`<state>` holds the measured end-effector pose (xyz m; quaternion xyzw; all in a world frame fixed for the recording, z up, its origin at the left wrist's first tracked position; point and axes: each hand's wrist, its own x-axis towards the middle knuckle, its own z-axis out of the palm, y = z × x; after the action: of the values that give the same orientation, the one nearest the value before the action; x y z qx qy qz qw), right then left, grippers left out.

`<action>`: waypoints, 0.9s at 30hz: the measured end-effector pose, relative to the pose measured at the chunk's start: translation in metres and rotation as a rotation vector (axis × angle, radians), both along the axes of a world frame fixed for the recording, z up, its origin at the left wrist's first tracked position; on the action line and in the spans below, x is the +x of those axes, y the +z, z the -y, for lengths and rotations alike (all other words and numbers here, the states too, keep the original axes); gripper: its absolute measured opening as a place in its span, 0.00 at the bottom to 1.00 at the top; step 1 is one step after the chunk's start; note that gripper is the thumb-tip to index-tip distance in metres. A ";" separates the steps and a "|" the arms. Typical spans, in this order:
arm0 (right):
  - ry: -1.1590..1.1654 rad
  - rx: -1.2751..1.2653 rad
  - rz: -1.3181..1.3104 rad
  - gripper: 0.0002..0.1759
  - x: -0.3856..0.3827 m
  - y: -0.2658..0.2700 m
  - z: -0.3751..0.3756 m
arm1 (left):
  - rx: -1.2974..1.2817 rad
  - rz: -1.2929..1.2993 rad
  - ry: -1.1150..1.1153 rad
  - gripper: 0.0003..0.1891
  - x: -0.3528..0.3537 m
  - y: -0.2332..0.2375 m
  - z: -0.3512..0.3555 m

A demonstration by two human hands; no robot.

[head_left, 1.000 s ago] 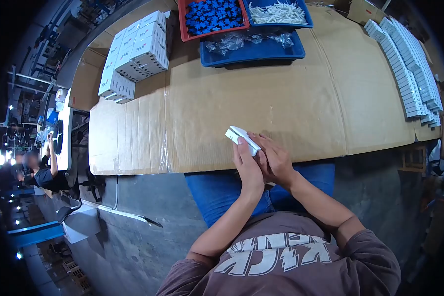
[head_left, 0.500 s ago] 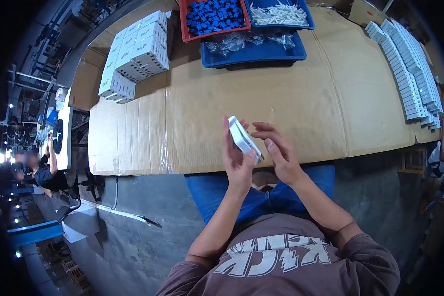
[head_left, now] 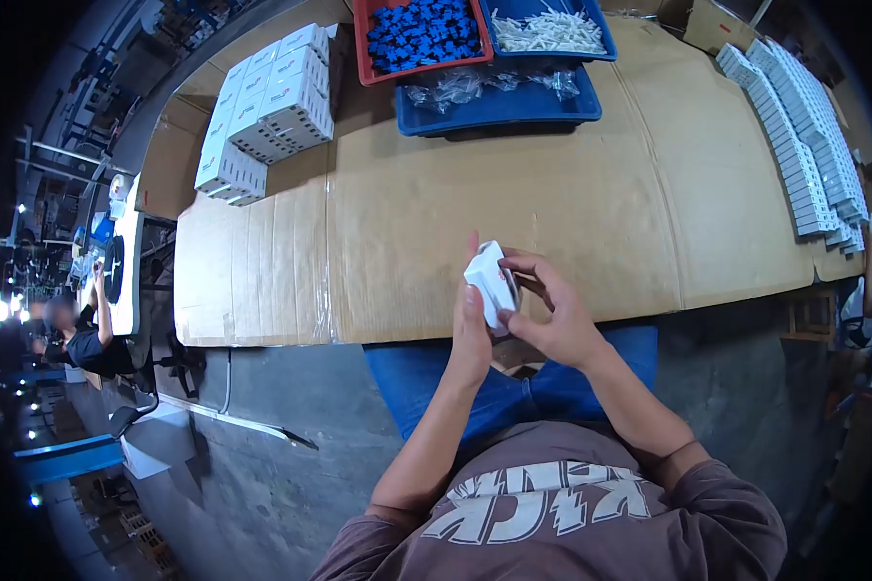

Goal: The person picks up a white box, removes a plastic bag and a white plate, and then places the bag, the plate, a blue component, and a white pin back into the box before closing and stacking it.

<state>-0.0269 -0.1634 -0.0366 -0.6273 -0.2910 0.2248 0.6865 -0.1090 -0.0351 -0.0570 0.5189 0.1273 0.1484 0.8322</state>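
Observation:
A small white box (head_left: 491, 283) is held between my two hands, above the near edge of the cardboard-covered table (head_left: 426, 223). My left hand (head_left: 471, 334) grips its left side, the thumb lying along the near face. From the right, my right hand (head_left: 557, 320) closes on the box with thumb and fingers. A small reddish mark shows on the box near the right fingertips. The fingers behind the box are partly hidden.
White boxes (head_left: 271, 97) are stacked at the back left, and long rows of small white boxes (head_left: 794, 136) stand at the right. A red tray (head_left: 363, 58) holds blue pieces; blue trays (head_left: 499, 121) hold white pieces and clear bags. A person (head_left: 102, 339) sits at far left.
The box has turned more upright and shifted slightly right in my left hand. My right hand, apart from it before with fingers spread, has come in and taken hold of its right side.

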 end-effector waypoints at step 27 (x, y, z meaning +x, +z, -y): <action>-0.220 -0.044 0.644 0.29 -0.035 -0.001 -0.007 | 0.057 0.163 0.185 0.50 0.000 0.025 0.025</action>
<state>-0.0621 -0.1563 -0.0371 -0.7085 -0.4186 -0.0541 0.5656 -0.1093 -0.0604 -0.0321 0.5146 0.1024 0.2698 0.8074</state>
